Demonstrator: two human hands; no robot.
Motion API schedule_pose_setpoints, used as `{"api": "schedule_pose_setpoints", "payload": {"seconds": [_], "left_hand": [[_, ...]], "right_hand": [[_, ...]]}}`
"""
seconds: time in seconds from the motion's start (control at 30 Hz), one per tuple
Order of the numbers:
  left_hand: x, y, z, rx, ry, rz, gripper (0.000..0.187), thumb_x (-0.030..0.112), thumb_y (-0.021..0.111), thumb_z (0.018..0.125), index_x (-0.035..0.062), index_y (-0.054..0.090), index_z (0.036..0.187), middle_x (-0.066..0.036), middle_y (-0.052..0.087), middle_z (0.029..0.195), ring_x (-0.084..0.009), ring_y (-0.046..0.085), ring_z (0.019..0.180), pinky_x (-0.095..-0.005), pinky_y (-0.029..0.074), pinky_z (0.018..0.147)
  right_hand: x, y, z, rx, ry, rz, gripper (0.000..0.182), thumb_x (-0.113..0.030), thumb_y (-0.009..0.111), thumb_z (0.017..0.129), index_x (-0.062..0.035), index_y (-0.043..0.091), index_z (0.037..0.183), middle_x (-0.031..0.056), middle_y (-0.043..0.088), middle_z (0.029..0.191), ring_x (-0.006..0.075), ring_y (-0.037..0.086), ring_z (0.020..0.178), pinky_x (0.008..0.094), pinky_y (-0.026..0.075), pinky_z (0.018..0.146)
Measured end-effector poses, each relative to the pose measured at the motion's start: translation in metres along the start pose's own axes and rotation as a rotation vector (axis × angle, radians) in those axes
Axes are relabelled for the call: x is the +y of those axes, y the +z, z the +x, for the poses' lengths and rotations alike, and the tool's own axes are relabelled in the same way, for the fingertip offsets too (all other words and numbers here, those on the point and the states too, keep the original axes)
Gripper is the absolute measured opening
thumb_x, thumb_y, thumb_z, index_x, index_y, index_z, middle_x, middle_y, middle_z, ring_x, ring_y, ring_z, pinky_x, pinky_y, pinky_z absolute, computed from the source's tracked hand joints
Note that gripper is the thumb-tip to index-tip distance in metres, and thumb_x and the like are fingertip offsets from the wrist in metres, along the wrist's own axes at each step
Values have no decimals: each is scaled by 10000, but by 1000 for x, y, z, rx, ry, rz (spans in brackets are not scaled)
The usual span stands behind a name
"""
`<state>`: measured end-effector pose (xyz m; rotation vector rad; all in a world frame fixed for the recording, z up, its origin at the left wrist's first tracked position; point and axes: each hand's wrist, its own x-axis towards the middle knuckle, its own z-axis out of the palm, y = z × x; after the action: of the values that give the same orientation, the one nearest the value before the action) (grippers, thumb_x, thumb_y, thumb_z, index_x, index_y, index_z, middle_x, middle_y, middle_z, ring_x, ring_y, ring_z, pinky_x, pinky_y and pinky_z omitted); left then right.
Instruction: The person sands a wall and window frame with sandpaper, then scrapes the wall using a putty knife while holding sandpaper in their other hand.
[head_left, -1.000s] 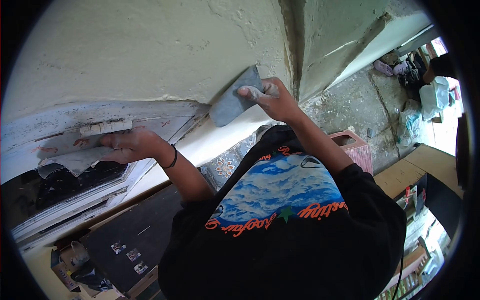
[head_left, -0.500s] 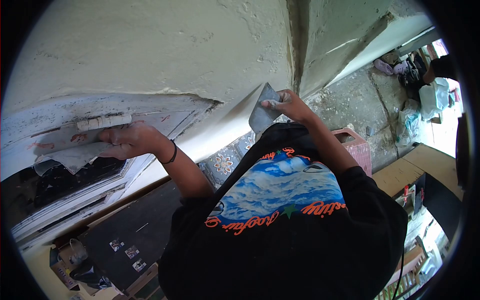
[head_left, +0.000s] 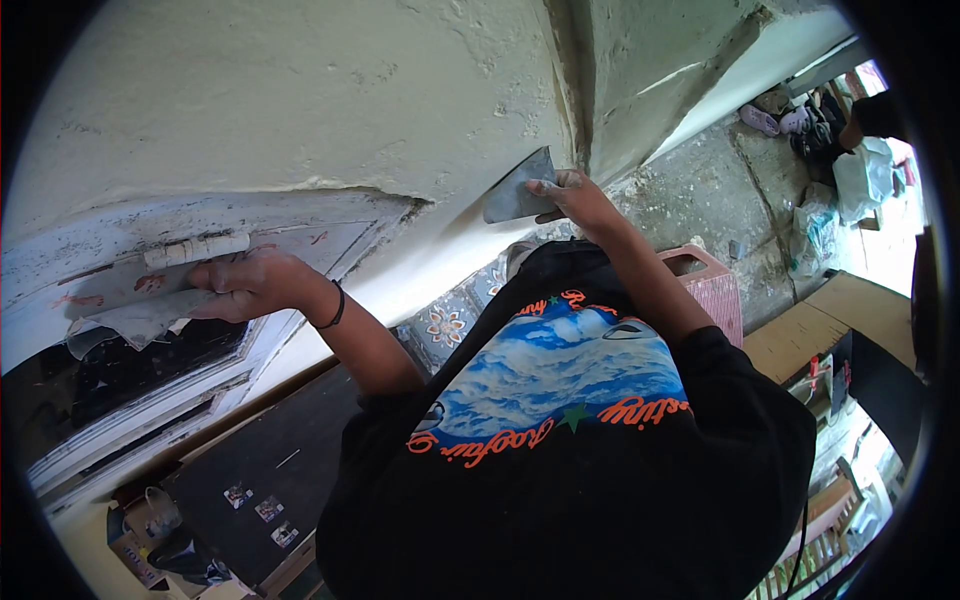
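My right hand [head_left: 582, 203] pinches a thin grey flat scraper blade [head_left: 518, 192] between thumb and fingers, its edge close to the rough cream wall [head_left: 330, 100]. My left hand [head_left: 248, 284], dusted white and wearing a dark wristband, is closed on a thin, greyish-white smeared sheet [head_left: 140, 316] with a ragged edge. That sheet lies in front of the white window frame [head_left: 345, 240], just below a paint-covered hinge [head_left: 197, 250]. The fingers under the sheet are partly hidden.
A pink perforated stool [head_left: 715, 295] stands beside my right arm. Below left is a dark tabletop [head_left: 215, 480] with small pictures on it. Shoes [head_left: 795, 120] and plastic bags [head_left: 815, 230] lie on the worn floor at the right, near another person's leg [head_left: 850, 135].
My right hand has shifted slightly left and up with the scraper, which now tilts flatter along the wall. My left hand stays nearly in place with the sheet.
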<state>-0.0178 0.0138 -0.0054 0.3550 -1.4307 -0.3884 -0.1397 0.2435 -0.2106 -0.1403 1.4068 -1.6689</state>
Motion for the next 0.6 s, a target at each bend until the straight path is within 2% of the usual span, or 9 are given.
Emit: {"api": "schedule_pose_setpoints", "payload": {"seconds": [0.17, 0.43, 0.5, 0.6], "left_hand": [[2, 2, 0, 17, 8, 21, 550, 77, 274, 869, -24, 70, 1369, -151, 491, 985, -179, 535, 868, -231, 465, 722], [1, 1, 1, 19, 14, 41, 563, 73, 270, 869, -15, 46, 1378, -165, 492, 985, -181, 548, 838, -223, 466, 704], [3, 0, 0, 9, 4, 55, 545, 130, 320, 881, -61, 103, 1344, -156, 499, 973, -210, 541, 858, -278, 481, 735], [4, 2, -1, 25, -14, 43, 558, 100, 308, 862, -58, 90, 1351, -157, 500, 979, -212, 540, 858, -279, 476, 734]], "right_hand": [[-16, 9, -2, -132, 11, -52, 412, -346, 638, 797, 48, 612, 916, 80, 627, 788, 131, 571, 680, 250, 446, 629], [-20, 26, 5, -132, -80, -26, 407, -352, 648, 788, 27, 604, 929, 67, 616, 803, 129, 563, 732, 258, 439, 671], [-29, 28, 1, -143, -96, -6, 405, -361, 642, 793, 22, 597, 918, 57, 609, 804, 116, 558, 724, 247, 439, 670], [-30, 27, 2, -115, -86, -77, 393, -328, 644, 792, 27, 601, 953, 81, 625, 814, 140, 568, 738, 265, 444, 661]]}}
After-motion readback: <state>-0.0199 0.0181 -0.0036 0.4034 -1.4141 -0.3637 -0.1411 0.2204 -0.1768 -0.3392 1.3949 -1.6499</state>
